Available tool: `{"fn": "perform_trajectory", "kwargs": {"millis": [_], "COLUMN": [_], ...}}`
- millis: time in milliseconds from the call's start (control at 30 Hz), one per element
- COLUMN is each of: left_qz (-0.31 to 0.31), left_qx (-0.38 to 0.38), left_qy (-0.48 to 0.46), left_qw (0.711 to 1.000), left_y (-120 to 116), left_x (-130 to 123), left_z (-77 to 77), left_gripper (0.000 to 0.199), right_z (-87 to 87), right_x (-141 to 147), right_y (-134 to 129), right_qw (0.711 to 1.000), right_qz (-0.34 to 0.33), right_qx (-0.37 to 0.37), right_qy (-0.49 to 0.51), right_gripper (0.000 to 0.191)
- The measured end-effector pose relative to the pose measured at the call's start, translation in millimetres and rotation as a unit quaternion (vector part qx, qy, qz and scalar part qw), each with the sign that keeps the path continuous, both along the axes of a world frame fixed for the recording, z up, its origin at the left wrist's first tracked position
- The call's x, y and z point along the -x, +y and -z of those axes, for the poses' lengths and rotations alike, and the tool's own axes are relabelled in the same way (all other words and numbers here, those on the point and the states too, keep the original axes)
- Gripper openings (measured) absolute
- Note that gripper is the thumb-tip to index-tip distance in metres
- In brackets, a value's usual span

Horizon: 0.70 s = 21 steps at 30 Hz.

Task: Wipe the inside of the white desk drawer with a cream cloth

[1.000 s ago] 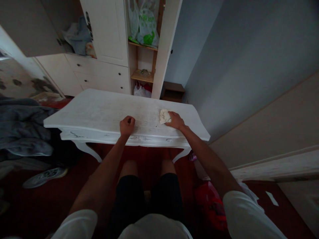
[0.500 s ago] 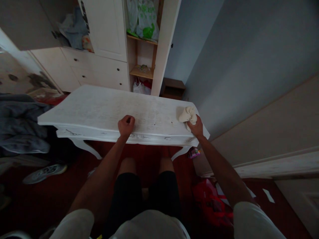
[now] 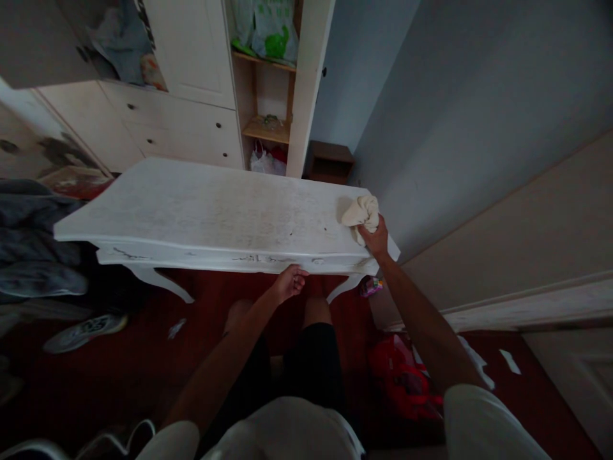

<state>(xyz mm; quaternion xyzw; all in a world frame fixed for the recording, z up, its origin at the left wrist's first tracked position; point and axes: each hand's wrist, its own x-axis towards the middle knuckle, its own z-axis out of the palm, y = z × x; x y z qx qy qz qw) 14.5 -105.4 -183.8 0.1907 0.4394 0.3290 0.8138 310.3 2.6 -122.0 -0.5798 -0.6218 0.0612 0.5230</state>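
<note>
A white table (image 3: 191, 204) with curved legs and carved front trim stands before me, its top marked with grey smudges and a couple of small dark specks. My right hand (image 3: 376, 238) is closed on a crumpled cream cloth (image 3: 363, 212), which rests on the right end of the tabletop. My left hand (image 3: 290, 283) is at the lower front edge of the table, right of the middle, with its fingers curled together. Whatever those fingers hold, if anything, is too small to make out.
Behind the table stands a white wardrobe (image 3: 196, 54) with open shelves holding plastic bags (image 3: 274, 32). Grey clothing (image 3: 38, 236) is piled at the left. A shoe (image 3: 86, 332) lies on the floor, a red bag (image 3: 402, 380) at lower right. A grey wall borders the right side.
My left hand has moved off the tabletop, rightward and down to the front edge. My right hand and the cloth remain at the right end. The view has shifted slightly.
</note>
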Motion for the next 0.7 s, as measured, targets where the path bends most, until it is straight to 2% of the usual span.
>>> {"fn": "perform_trajectory", "kwargs": {"millis": [133, 367, 700], "left_qz": [-0.007, -0.026, -0.071], "left_qx": [0.043, 0.078, 0.074], "left_qy": [-0.039, -0.119, -0.114], "left_qw": [0.998, 0.989, 0.988], "left_y": [13, 27, 26], "left_x": [-18, -49, -59], "left_z": [9.5, 2.7, 3.2], "left_gripper": [0.025, 0.022, 0.022], "right_z": [4.4, 5.7, 12.9], "right_x": [-4, -5, -8], "right_y": [3, 3, 8], "right_qw": [1.0, 1.0, 1.0], "right_qz": [-0.003, 0.003, -0.01], "right_qx": [-0.001, -0.003, 0.001], "right_qy": [-0.008, -0.031, -0.001], "right_gripper": [0.062, 0.062, 0.065]}}
